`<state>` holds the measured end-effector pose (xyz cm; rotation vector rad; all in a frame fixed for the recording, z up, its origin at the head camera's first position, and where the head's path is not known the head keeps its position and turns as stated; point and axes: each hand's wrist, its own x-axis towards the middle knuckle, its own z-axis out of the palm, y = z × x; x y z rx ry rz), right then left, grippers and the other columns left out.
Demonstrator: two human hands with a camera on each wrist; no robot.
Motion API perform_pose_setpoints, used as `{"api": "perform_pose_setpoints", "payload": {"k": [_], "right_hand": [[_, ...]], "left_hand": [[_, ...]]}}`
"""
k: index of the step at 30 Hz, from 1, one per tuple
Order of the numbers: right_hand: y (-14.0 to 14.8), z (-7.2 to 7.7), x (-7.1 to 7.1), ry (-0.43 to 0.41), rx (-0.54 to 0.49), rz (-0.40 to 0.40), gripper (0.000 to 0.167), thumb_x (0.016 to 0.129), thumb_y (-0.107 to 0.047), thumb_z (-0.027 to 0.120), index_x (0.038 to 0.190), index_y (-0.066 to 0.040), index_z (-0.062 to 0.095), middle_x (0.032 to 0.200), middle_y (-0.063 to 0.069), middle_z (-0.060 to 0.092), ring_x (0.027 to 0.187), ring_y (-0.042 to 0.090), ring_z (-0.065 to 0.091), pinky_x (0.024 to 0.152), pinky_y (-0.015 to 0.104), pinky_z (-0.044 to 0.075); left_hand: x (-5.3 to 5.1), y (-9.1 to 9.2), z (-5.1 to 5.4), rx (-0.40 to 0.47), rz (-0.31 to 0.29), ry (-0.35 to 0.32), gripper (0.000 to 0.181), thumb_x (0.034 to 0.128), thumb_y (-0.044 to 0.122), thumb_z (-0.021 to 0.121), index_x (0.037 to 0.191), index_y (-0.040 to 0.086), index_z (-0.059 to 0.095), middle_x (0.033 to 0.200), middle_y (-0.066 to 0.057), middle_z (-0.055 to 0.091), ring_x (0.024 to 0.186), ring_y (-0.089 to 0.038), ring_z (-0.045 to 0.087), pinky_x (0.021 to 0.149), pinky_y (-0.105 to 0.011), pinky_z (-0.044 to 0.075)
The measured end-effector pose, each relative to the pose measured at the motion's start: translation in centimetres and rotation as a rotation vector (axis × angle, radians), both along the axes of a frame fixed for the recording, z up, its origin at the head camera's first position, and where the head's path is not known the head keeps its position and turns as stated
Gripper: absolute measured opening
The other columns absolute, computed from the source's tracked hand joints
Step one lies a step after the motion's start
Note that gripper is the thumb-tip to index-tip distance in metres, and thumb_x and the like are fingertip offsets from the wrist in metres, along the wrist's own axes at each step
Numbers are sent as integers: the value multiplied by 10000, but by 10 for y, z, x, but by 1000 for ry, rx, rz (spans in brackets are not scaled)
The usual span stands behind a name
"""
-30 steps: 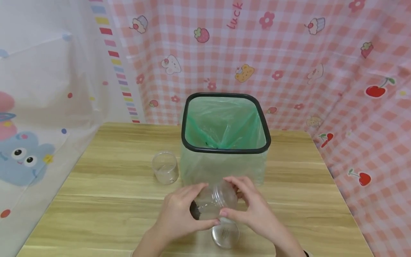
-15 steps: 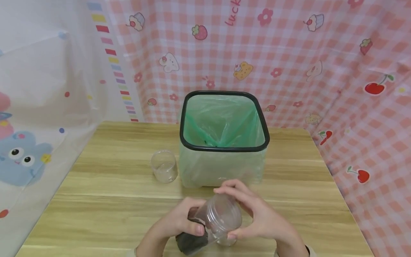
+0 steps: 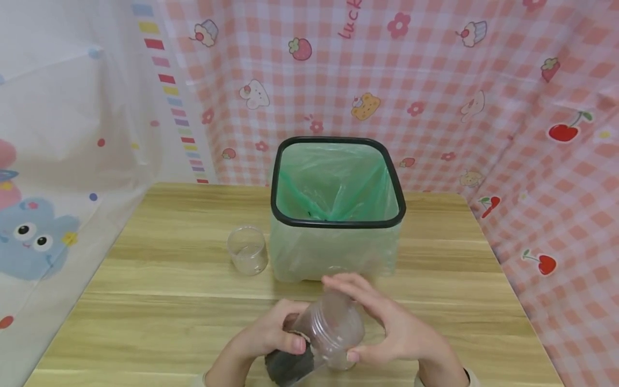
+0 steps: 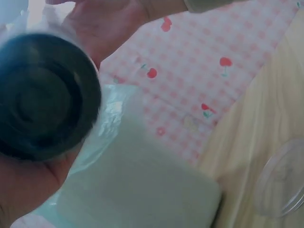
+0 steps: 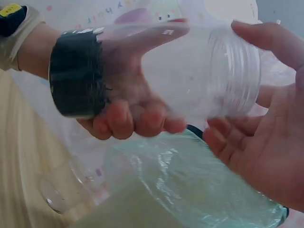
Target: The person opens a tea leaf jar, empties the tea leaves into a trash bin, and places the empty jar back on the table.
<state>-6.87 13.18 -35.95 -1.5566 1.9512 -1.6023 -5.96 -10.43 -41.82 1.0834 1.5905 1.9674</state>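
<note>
A clear, cylindrical jar [image 3: 336, 325] tilts on its side above the table [image 3: 159, 328], its ribbed neck between the right hand's [image 3: 403, 333] thumb and fingers; the left hand [image 3: 271, 336] grips it near the base, where dark material [image 3: 290, 366] (ragged-edged) is packed.

In the head view, the jar [image 3: 331, 328] hides most of a clear thing [image 3: 341, 362] at six o'clock and some fingers of the left hand [image 3: 267, 336]. Dark specks [image 3: 309, 214] in the bin [image 3: 333, 247] are too small to tell. The left wrist view chops off part of the jar at nine o'clock.
</note>
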Motion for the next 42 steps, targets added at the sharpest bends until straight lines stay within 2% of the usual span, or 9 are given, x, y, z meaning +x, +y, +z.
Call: {"api": "perform_pose_setpoints", "payload": {"k": [3, 6, 10, 14, 17, 21, 25, 33, 42], "right_hand": [[2, 3, 0, -2, 6, -107, 899, 798, -178, 737, 1459, 31, 164, 1437, 213, 253, 1321, 237, 261, 1068, 290, 283], [1, 4, 2, -69, 28, -250, 883, 790, -98, 730, 1472, -15, 175, 1432, 203, 256, 1298, 238, 275, 1061, 267, 289], [-5, 2, 5, -202, 95, -430, 800, 810, -82, 713, 1467, -96, 257, 1394, 135, 320, 1199, 230, 357, 992, 251, 376], [-14, -1, 6, -313, 169, -583, 730, 811, -171, 729, 1428, -90, 346, 1323, 116, 408, 1130, 245, 423, 940, 272, 432], [-20, -2, 7, -376, 217, -668, 711, 790, -225, 752, 1392, -81, 403, 1258, 106, 463, 1089, 240, 456, 924, 293, 448], [-23, -5, 7, -370, 233, -709, 646, 771, -246, 767, 1330, -88, 484, 1162, 61, 498, 1021, 211, 463, 890, 297, 457], [-20, -6, 7, -258, 234, -681, 612, 751, -230, 783, 1295, -125, 524, 1173, -5, 507, 988, 170, 471, 874, 308, 456], [-5, -1, 12, -32, 254, -442, 672, 770, -218, 769, 1365, -162, 462, 1330, 7, 425, 1102, 154, 455, 881, 319, 439], [1, 4, 12, 143, 209, -184, 683, 763, -149, 759, 1359, -154, 427, 1376, 33, 400, 1272, 195, 334, 1011, 315, 350]], "left_hand": [[3, -3, 5, -151, 248, 48, 528, 821, 398, 691, 1142, -12, 598, 974, -37, 663, 858, -107, 611, 752, -281, 511], [7, -1, 9, -377, 545, 167, 621, 736, 408, 773, 1235, 95, 577, 1069, 0, 655, 938, -132, 614, 807, -302, 501], [9, 6, 9, -652, 852, 496, 755, 628, 498, 813, 1233, 122, 563, 1132, -8, 634, 998, -155, 610, 824, -346, 511], [6, 11, 6, -719, 1007, 819, 823, 577, 529, 824, 1208, 70, 562, 1119, -48, 627, 994, -191, 611, 823, -337, 511], [4, 12, 4, -695, 1055, 976, 833, 560, 515, 831, 1194, 43, 566, 1077, -57, 625, 960, -201, 609, 824, -325, 501], [4, 11, 3, -669, 1056, 1032, 838, 555, 511, 832, 1194, 35, 574, 1069, -58, 626, 954, -207, 609, 828, -332, 497], [8, 8, 5, -673, 981, 900, 833, 563, 556, 814, 1211, 87, 579, 1112, -30, 631, 1004, -190, 607, 835, -338, 505], [15, -1, 10, -608, 687, 516, 733, 625, 521, 805, 1223, 160, 583, 1110, 57, 628, 935, -89, 591, 786, -304, 511], [10, -13, 10, -452, 378, 366, 620, 684, 375, 812, 1203, 106, 603, 1089, 33, 648, 951, -89, 595, 817, -278, 496]]}}
